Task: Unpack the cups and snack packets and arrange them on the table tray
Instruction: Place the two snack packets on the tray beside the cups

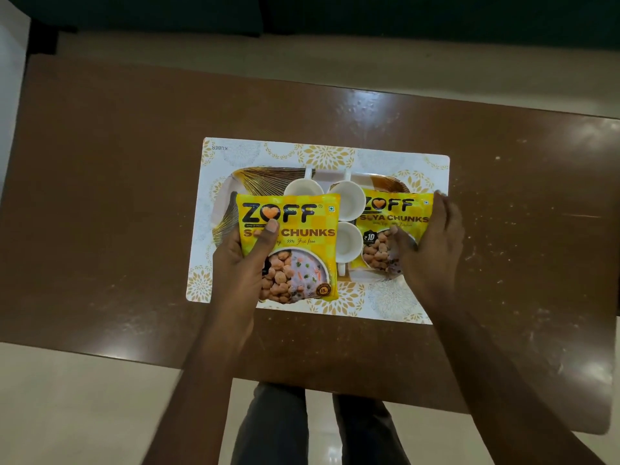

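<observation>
- Both hands are busy, each with one yellow snack packet over the tray (261, 181).
- The left hand (241, 263) grips the left packet (302, 250) by its lower left side, thumb flat across the printed front and fingers hidden behind. The packet faces up and looks held above the tray's left half, probably so it can be lined up before it goes down.
- The right hand (432, 239) holds the right packet (392, 223) at the tray's right end, thumb on the front and fingers wrapped round the outer edge. I cannot tell whether that packet rests on the tray.
- Three white cups (349, 199) stand mouth-up in the tray's middle, two at the far side and one nearer, between the two packets. The right packet's inner edge runs just beside them.
- The layout makes sense: cups in the centre, a packet on each side, labels up and reading the same way.
- The tray sits on a white and gold mat (335, 152) on the brown table (117, 196).
- My read is that the cups are done and the packets are the last bit. The left one needs to land on the tray's left side without nudging the cups.
</observation>
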